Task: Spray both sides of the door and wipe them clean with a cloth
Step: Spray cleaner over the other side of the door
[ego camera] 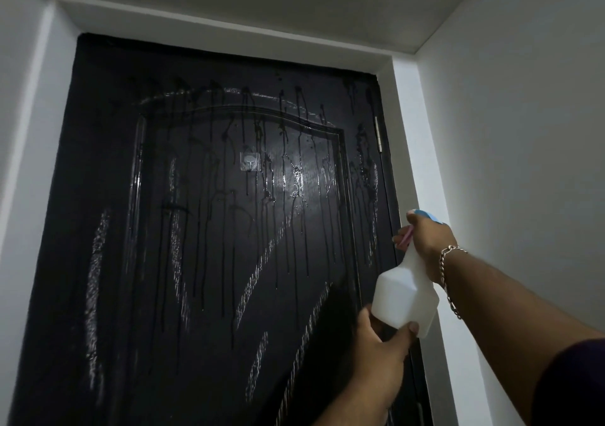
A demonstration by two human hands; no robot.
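A dark panelled door [203,229] fills the middle of the view, wet with many drip streaks running down from its upper part. A white spray bottle [406,294] with a blue and pink trigger head is held up near the door's right edge. My right hand [425,239] grips the bottle's neck with a finger on the pink trigger. My left hand [383,343] holds the bottle's base from below, thumb against its front. No cloth is in view.
White walls [523,163] close in on both sides of the doorway, with the ceiling just above. A metal hinge [378,134] sits on the door's right edge. A small clear hook [249,161] is stuck on the upper panel.
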